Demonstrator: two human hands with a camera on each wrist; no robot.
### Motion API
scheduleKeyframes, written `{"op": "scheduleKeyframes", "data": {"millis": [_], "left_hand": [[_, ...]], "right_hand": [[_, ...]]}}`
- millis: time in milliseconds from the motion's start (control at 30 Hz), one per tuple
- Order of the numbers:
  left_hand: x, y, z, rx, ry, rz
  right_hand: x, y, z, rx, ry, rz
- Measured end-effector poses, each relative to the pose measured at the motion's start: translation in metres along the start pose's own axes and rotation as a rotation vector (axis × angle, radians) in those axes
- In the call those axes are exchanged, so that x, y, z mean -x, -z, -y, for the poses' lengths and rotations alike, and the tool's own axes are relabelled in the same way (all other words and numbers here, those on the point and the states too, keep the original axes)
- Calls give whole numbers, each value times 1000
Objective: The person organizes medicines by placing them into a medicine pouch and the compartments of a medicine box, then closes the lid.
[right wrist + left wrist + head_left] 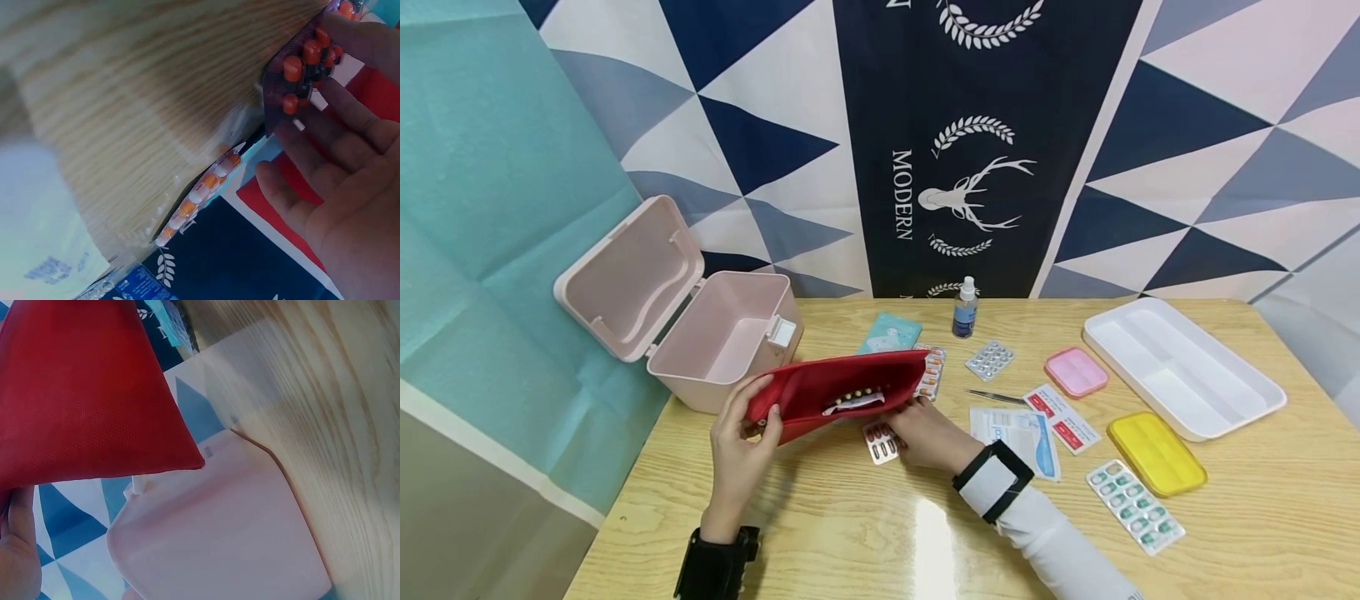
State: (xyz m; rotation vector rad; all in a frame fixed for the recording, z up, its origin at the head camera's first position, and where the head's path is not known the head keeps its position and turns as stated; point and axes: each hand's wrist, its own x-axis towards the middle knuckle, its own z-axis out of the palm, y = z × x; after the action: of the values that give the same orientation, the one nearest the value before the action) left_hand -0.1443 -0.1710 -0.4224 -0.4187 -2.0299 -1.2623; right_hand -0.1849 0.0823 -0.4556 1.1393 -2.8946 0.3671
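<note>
A red zip pouch (pixel 842 371), its mouth open, is held up by my left hand (pixel 741 442) at its left end. Inside lie a white packet (pixel 856 402) and a strip of small yellowish beads. In the left wrist view the pouch's smooth red side (pixel 81 394) fills the upper left. My right hand (pixel 928 433) is just below the pouch's right end, pinching a blister pack of red-and-black capsules (pixel 306 69) between thumb and fingers. Another blister pack, with orange-and-white capsules (pixel 931 373), lies behind the pouch's right corner, partly hidden.
A lidded pink box (pixel 722 325) stands open at left. Behind are a turquoise packet (pixel 891 333) and spray bottle (pixel 965 312). Rightward lie a silver blister (pixel 990 360), tweezers (pixel 996 396), sachets (pixel 1063 421), pink case (pixel 1077 372), yellow case (pixel 1157 454), green-capsule blister (pixel 1135 507) and white tray (pixel 1183 367).
</note>
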Motion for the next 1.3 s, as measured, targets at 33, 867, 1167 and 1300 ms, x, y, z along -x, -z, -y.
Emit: {"op": "scheduleKeyframes", "data": {"millis": [33, 867, 1167, 1300], "left_hand": [[0, 0, 0, -2, -6, -2], [-1, -1, -5, 32, -34, 10], [-2, -2, -5, 27, -31, 9], [-1, -2, -2, 30, -24, 12]], "right_hand": [[0, 0, 0, 1, -2, 3], [18, 21, 12, 9, 73, -124], [26, 53, 27, -64, 119, -233], [24, 67, 34, -74, 168, -332]]}}
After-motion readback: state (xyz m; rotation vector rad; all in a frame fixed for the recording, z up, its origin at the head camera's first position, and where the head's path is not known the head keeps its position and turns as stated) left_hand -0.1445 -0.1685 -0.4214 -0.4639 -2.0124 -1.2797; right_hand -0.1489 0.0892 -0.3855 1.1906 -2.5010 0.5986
